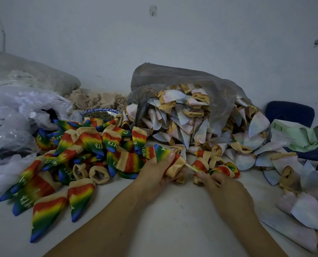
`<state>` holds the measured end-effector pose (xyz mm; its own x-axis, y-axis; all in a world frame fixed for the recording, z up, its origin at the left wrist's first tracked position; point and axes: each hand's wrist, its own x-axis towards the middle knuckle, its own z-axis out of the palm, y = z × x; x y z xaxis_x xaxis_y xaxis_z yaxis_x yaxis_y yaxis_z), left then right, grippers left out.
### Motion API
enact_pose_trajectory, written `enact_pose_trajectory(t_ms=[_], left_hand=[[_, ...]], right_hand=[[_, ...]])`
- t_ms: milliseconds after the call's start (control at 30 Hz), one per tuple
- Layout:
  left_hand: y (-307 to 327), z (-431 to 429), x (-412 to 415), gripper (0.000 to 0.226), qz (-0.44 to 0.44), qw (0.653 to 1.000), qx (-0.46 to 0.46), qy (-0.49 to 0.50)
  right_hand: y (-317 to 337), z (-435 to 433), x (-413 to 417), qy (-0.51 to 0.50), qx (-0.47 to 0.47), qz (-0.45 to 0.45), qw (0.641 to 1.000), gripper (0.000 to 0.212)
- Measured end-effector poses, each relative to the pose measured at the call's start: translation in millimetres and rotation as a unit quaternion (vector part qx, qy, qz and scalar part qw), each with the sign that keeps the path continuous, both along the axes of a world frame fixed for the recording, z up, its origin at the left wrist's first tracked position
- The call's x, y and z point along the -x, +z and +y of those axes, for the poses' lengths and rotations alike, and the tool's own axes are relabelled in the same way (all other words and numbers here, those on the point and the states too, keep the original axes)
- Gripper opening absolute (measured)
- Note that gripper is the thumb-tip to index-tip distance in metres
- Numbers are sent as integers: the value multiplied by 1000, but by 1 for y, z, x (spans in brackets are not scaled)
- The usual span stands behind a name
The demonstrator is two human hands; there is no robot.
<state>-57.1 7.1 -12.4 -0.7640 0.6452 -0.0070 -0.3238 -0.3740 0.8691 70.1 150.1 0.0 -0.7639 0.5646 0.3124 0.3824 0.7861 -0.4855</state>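
Observation:
My left hand [160,169] grips a rainbow fabric cone [163,152] with a tan cuff, its blue tip pointing up and left. My right hand [215,182] holds a thin pale stick [191,167] whose far end sits in the cone's tan opening. A heap of rainbow cones [84,151] printed with white letters lies at the left on the white table [169,210]. Pale inside-out cones [191,123] spill from a grey translucent bag [182,78] at the back centre.
Clear plastic bags [21,115] pile up at the far left. A blue-rimmed bowl [100,113] with dark contents sits behind the rainbow heap. More pale cones [302,206] lie at the right. A dark blue chair [291,115] holds green fabric. The wall is close behind.

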Motion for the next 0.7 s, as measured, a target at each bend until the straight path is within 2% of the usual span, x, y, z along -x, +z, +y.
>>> enact_pose_trajectory(t_ms=[167, 300, 467, 600, 700], left_hand=[[-5, 3, -1, 43, 114, 987, 91, 66], [-4, 1, -1, 28, 94, 993, 65, 35], [-2, -1, -1, 27, 67, 997, 46, 17], [-1, -1, -2, 24, 77, 996, 49, 21], [2, -2, -6, 29, 133, 988, 73, 41]], right_hand=[[-1, -2, 1, 8, 30, 10, 999, 51], [-2, -1, 2, 7, 67, 21, 998, 52], [-4, -5, 4, 8, 102, 42, 994, 60], [-8, -9, 5, 20, 133, 58, 989, 67], [-9, -12, 5, 28, 156, 66, 985, 66]])
